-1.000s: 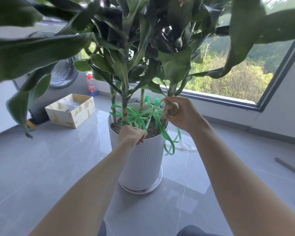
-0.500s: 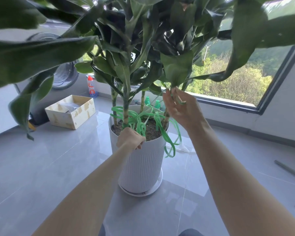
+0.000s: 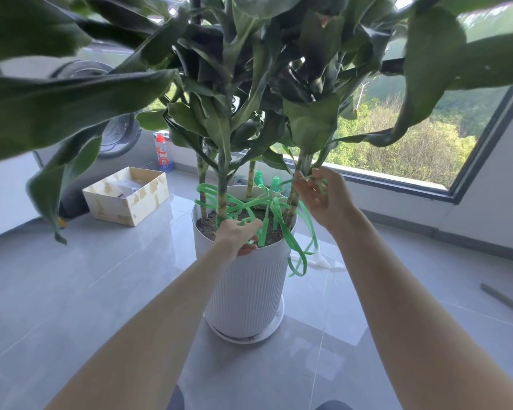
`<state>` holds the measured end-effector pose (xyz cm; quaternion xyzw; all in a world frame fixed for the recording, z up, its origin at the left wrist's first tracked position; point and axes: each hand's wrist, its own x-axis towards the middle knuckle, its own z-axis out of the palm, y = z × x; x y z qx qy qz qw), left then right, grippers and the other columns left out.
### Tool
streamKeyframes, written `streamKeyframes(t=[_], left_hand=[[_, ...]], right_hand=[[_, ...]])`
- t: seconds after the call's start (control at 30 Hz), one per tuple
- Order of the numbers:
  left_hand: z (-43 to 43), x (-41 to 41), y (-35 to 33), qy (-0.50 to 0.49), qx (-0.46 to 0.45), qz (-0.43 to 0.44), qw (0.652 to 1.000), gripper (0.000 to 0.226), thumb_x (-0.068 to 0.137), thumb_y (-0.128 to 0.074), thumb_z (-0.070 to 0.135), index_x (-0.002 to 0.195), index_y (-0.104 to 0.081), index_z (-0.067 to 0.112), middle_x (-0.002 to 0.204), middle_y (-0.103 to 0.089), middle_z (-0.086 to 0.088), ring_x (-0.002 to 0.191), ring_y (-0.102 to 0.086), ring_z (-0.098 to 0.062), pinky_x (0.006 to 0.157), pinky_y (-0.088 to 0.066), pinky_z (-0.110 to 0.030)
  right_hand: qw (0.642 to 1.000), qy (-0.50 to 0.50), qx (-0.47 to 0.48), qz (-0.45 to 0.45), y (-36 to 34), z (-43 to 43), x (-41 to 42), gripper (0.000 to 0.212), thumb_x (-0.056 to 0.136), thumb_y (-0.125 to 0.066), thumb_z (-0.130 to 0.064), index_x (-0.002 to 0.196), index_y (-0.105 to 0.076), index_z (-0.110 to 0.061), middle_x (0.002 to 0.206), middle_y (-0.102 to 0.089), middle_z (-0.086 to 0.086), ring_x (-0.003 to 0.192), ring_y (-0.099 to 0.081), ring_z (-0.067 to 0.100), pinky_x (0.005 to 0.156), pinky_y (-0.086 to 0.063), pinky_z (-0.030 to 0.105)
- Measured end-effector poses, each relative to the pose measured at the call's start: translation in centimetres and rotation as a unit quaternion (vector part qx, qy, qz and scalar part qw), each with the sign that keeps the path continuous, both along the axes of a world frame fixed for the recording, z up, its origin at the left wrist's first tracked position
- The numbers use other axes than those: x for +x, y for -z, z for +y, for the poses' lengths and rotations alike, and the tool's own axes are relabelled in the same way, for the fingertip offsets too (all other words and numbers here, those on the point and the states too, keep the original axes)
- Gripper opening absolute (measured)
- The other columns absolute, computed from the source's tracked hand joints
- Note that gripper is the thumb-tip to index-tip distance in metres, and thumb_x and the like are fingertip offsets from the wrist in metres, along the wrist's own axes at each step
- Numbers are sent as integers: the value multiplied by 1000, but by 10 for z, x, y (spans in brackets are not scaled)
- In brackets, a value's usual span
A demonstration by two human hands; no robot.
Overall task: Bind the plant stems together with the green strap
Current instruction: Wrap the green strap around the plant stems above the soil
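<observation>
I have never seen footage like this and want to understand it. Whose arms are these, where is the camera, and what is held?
There is no machine: these are a person's two bare arms, filmed by a camera worn on the head, looking forward and down. On the grey tiled floor stands a white ribbed pot with several plant stems. A green strap loops loosely among them and hangs over the rim. The left hand grips the strap at the pot's near edge. The right hand is up by the right-hand stem, fingers at a strap end; blur hides whether they pinch it.
</observation>
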<state>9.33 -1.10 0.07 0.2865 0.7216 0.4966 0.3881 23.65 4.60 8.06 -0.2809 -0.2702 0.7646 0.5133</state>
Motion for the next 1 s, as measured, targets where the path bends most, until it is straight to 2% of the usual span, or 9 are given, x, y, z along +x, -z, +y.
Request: streamKeyframes(t=[0.1, 0.27, 0.37, 0.43, 0.53, 0.63, 0.73, 0.8, 1.0], left_hand=[[0, 2, -2, -3, -1, -100, 995, 29, 99, -44, 31, 81, -54, 11, 70, -61, -2, 36, -55, -9, 38, -46, -16], [3, -2, 8, -56, 15, -137, 989, 29, 102, -40, 18, 79, -50, 4, 71, -62, -8, 31, -56, -10, 33, -46, -19], [4, 2, 5, -76, 26, -188, 979, 17, 101, -36, 4, 100, -52, -3, 95, -64, -15, 34, -58, -15, 34, -47, -21], [5, 7, 3, -80, 30, -190, 978, 29, 98, -33, -5, 126, -42, -6, 119, -59, -20, 49, -61, -23, 38, -49, -23], [7, 8, 2, -70, 30, -176, 981, 39, 98, -32, -6, 137, -33, -1, 131, -52, -18, 63, -58, -22, 40, -50, -25], [7, 5, 3, -46, 22, -187, 981, 42, 99, -35, -2, 140, -29, 2, 133, -52, -15, 66, -59, -21, 41, -52, -25], [1, 4, 1, 3, 21, -179, 984, 54, 97, -44, 3, 146, -19, 5, 126, -53, -13, 72, -58, -19, 55, -54, -28], [-4, 3, -2, 31, 31, -208, 977, 47, 98, -47, 9, 141, -28, 5, 121, -55, -12, 76, -58, -19, 63, -53, -30], [-13, -5, -6, 5, 80, -355, 931, 19, 97, -48, 16, 113, -48, 8, 92, -59, -8, 78, -58, -20, 56, -57, -30]], right_hand=[[999, 9, -8, 36, 0, -3, 2, 13, 90, -45, 6, 83, -48, -4, 75, -49, 11, 60, -58, 16, 51, -56, 25], [1000, 24, 12, -7, 3, 2, 5, 13, 94, -43, -2, 88, -53, -8, 59, -50, -1, 30, -32, 4, 30, -28, 15], [997, 59, 34, -41, 1, 5, 8, 19, 94, -40, -1, 86, -53, -13, 70, -52, -1, 31, -23, 4, 31, -18, 15], [993, 84, 45, -70, -2, 4, 11, 19, 95, -42, 0, 88, -54, -13, 75, -57, 1, 31, -22, 4, 31, -17, 15], [980, 102, 83, -148, -3, 4, 12, 13, 95, -48, 0, 97, -55, -10, 78, -61, 3, 31, -24, 3, 30, -20, 15], [938, 128, 144, -287, -1, 5, 12, 16, 93, -54, -4, 108, -54, -9, 73, -63, 0, 36, -28, 4, 34, -24, 17], [865, 132, 230, -427, 1, 6, 12, 16, 95, -52, -12, 110, -54, -12, 77, -67, -1, 55, -44, 9, 48, -33, 22], [822, 121, 263, -490, 1, 4, 12, 17, 96, -50, -14, 112, -54, -15, 76, -66, -7, 70, -52, 13, 56, -41, 26], [793, 92, 269, -539, 4, 2, 11, 24, 94, -49, -13, 118, -51, -18, 84, -67, -1, 66, -52, 10, 54, -36, 25]])
